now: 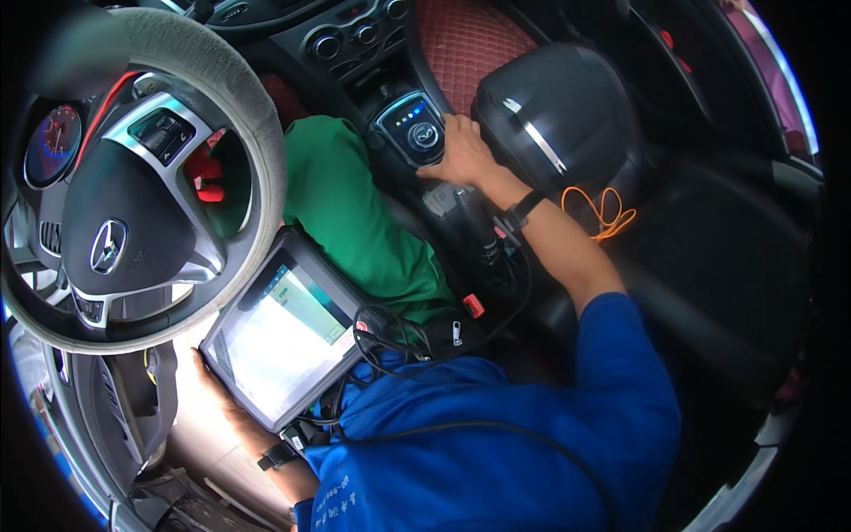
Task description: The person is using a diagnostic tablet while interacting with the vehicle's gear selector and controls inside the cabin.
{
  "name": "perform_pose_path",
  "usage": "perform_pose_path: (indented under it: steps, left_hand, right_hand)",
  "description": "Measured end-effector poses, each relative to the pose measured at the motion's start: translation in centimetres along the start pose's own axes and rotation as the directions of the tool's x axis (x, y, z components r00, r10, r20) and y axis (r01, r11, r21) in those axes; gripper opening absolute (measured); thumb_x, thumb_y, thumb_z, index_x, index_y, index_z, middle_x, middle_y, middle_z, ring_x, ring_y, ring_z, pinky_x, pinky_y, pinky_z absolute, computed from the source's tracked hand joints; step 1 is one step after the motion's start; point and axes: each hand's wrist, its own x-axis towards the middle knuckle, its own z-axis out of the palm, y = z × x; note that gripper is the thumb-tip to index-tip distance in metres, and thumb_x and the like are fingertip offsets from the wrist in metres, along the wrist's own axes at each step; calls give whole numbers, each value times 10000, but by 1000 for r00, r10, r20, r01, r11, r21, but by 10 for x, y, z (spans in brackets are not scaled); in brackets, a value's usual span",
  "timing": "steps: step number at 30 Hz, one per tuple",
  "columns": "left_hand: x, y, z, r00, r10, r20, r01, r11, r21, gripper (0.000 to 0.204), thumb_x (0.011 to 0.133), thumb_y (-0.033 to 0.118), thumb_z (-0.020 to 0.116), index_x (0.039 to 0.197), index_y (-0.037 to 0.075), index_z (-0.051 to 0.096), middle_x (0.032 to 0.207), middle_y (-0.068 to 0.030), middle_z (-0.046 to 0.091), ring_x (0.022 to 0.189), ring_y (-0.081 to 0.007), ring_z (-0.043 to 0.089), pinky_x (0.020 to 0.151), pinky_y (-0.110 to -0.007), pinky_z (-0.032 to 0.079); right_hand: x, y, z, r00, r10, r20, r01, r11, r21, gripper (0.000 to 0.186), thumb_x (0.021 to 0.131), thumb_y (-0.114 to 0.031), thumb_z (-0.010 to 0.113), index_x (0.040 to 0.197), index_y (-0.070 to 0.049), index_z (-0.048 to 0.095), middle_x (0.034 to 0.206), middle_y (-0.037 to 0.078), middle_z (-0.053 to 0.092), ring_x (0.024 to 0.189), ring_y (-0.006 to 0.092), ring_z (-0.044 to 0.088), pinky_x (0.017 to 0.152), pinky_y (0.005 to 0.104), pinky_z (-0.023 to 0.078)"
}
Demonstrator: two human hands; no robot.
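A rugged black tablet (275,346) with a lit, glare-washed screen lies tilted against my lap, below the steering wheel. My left hand (213,381) grips its lower left edge; most of the fingers are hidden beneath it. My right hand (463,152) rests at the right edge of the gear selector panel (396,118), thumb and fingers apart. The round shift dial (425,136) lies just left of that hand, and nothing shows held in it. Black cables (381,341) bunch at the tablet's right corner and run across my blue top.
A steering wheel (266,133) with a grey cover fills the left. Climate knobs (326,46) sit on the dash ahead. On the passenger seat are a black case (558,115) and a looped orange cord (606,232). A red seat-belt buckle (474,306) stands beside my thigh.
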Motion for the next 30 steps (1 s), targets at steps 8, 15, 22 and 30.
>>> perform_pose_path:
  steps: [8, 15, 22, 30]
  left_hand:
    - [4, 1, -1, 986, -51, 159, 73, 988, -135, 571, 1056, 483, 483, 1279, -22, 628, 1183, -100, 651, 1082, -173, 602, 989, -305, 453]
    - [-42, 39, 28, 946, -166, 279, 227, 952, -203, 627, 1035, 528, 465, 1244, -45, 607, 1117, -182, 681, 970, -238, 685, 867, -341, 565]
    - [-42, 31, 28, 922, -215, 322, 308, 911, -274, 578, 1027, 534, 483, 1246, 12, 602, 1081, -185, 679, 937, -237, 697, 834, -334, 585]
    - [-34, 27, 20, 934, -240, 264, 315, 903, -292, 589, 1035, 522, 486, 1190, -25, 642, 1027, -167, 706, 870, -214, 712, 794, -309, 584]
  right_hand:
    - [7, -14, 8, 996, -56, -68, 52, 997, -60, 1193, 635, -489, 900, 1444, 144, 295, 1314, 317, 445, 1257, 455, 438, 1104, 477, 406]
    - [11, -12, 19, 972, -130, -195, 107, 986, -125, 1193, 636, -469, 902, 1448, 152, 286, 1339, 329, 434, 1259, 477, 431, 1112, 503, 392]
    - [21, -22, 11, 993, -99, -66, 92, 990, -110, 1201, 606, -407, 935, 1446, 157, 287, 1344, 351, 428, 1273, 500, 417, 1111, 507, 393]
    - [24, -27, 3, 999, -47, 19, 48, 996, -81, 1240, 617, -461, 921, 1473, 137, 252, 1367, 352, 414, 1303, 500, 393, 1140, 510, 347]
